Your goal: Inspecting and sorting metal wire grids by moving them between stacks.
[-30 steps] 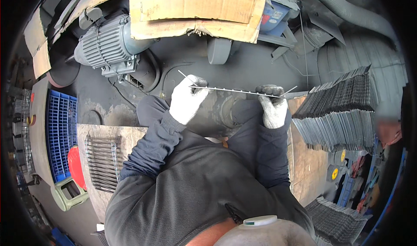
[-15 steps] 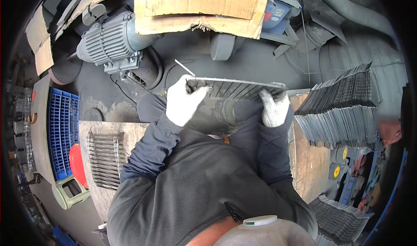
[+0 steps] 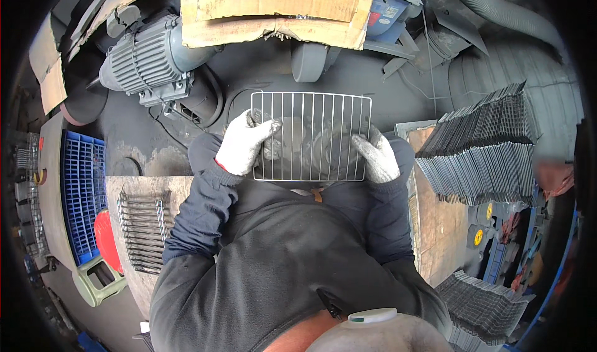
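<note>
A rectangular metal wire rack [image 3: 313,137] with thin parallel bars is held up in front of my body, its flat face toward me. My left hand [image 3: 244,142], in a white glove darkened at the fingers, grips its left edge with the thumb over the bars. On the opposite edge my right hand [image 3: 378,155], gloved the same way, holds the rack near its middle, some fingers hidden behind it. To my left a small pile of wire racks [image 3: 143,233] lies on a wooden board [image 3: 180,187].
A tall stack of wire racks [image 3: 479,153] stands on a brown board [image 3: 441,228] at right; another stack [image 3: 482,308] sits lower right. Ahead are a grey electric motor [image 3: 146,57], a grey wheel [image 3: 308,63] and cardboard [image 3: 273,10]. A blue crate [image 3: 85,193] and green stool [image 3: 99,283] stand left.
The wire rack has turned from nearly edge-on to face me, its lower edge now close to my lap. Both hands still hold its sides, and the right hand has moved slightly left.
</note>
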Motion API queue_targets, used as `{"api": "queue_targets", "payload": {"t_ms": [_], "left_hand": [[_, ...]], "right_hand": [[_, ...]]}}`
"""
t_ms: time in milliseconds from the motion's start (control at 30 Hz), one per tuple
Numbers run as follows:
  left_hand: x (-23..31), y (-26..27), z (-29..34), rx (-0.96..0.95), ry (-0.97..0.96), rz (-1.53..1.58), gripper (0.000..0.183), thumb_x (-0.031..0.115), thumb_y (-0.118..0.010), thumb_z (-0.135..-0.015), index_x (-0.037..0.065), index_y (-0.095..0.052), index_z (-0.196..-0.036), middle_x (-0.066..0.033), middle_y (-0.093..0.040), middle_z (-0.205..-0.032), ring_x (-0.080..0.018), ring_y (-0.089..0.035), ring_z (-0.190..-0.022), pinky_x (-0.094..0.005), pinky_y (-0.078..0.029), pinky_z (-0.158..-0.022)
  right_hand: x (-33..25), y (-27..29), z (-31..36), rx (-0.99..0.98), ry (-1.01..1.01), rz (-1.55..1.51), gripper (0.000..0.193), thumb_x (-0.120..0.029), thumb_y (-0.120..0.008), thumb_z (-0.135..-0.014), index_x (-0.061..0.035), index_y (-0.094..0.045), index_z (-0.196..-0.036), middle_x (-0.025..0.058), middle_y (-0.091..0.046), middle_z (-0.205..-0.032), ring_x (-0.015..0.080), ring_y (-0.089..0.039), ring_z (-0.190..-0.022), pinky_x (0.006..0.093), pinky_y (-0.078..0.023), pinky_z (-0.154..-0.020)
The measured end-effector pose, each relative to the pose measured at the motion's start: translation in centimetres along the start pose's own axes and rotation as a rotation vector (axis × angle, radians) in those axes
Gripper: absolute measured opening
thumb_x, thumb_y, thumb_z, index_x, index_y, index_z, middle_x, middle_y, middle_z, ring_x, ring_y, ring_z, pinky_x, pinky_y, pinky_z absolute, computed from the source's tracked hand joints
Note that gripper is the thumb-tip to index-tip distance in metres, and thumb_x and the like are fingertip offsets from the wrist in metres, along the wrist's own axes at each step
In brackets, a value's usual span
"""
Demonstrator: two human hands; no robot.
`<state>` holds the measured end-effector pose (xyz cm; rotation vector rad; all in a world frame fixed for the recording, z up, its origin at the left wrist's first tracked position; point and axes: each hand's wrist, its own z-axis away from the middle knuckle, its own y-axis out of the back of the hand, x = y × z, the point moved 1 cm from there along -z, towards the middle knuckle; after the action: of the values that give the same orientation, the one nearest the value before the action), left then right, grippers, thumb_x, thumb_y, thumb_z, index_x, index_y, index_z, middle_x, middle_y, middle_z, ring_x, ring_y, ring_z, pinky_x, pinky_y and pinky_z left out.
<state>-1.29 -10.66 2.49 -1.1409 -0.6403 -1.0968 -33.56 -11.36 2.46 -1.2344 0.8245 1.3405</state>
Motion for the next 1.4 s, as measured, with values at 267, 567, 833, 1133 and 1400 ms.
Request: {"api": "queue_targets", "payload": {"t_ms": [267, 567, 833, 1133, 1400], "left_hand": [[-1.5, 2.8, -0.6, -0.066, 0.108, 0.214, 0.015, 0.011, -0.074, -0.101, 0.003, -0.064, -0.109, -0.0070, -0.071, -0.089, -0.0195, -0.074, -0.069, -0.0388, -0.066, -0.060], [-0.2, 2.2, 0.4, -0.071, -0.058, 0.165, 0.018, 0.012, -0.076, -0.100, 0.003, -0.063, -0.109, -0.0072, -0.072, -0.090, -0.0171, -0.072, -0.070, -0.0348, -0.064, -0.062], [1.4, -3.0, 4.3, 0.676, -1.067, -1.084, 0.066, 0.012, -0.089, -0.079, -0.004, -0.060, -0.136, -0.0263, -0.059, -0.141, -0.0413, -0.059, -0.132, -0.0478, -0.048, -0.111], [3.8, -7.4, 4.7, 0.072, -0.579, -1.540, 0.070, 0.015, -0.084, -0.080, 0.006, -0.061, -0.146, -0.0158, -0.073, -0.107, -0.0347, -0.073, -0.098, -0.0426, -0.058, -0.086], [0.4, -1.2, 2.2, 0.118, -0.244, -0.200, 0.011, 0.006, -0.074, -0.100, 0.001, -0.065, -0.105, -0.0050, -0.067, -0.082, -0.0098, -0.062, -0.069, -0.0283, -0.052, -0.063]], "right_hand": [[-0.7, -1.2, -0.1, -0.118, -0.093, -0.041, 0.041, -0.007, -0.061, -0.104, 0.0048, -0.058, -0.143, 0.0102, -0.072, -0.120, 0.0145, -0.070, -0.096, 0.0261, -0.057, -0.080], [-1.4, -1.6, -0.7, -0.112, 0.040, 0.047, 0.030, -0.006, -0.063, -0.104, 0.0043, -0.063, -0.133, 0.0092, -0.073, -0.112, 0.0155, -0.070, -0.093, 0.0289, -0.057, -0.081], [-2.9, -2.7, -1.0, 0.176, 0.419, 0.603, 0.023, -0.006, -0.068, -0.101, -0.0056, -0.070, -0.124, 0.0107, -0.075, -0.100, 0.0207, -0.072, -0.090, 0.0335, -0.057, -0.087], [-7.7, -10.3, -2.0, -0.113, 1.215, 1.597, 0.009, -0.021, -0.067, -0.087, -0.0171, -0.063, -0.079, 0.0007, -0.059, -0.077, 0.0217, -0.063, -0.090, 0.0500, -0.043, -0.117], [-2.0, -6.0, -1.2, 0.828, 1.113, 0.735, 0.075, -0.021, -0.082, -0.094, 0.0012, -0.045, -0.156, 0.0251, -0.050, -0.154, 0.0358, -0.051, -0.143, 0.0503, -0.036, -0.126]]}}
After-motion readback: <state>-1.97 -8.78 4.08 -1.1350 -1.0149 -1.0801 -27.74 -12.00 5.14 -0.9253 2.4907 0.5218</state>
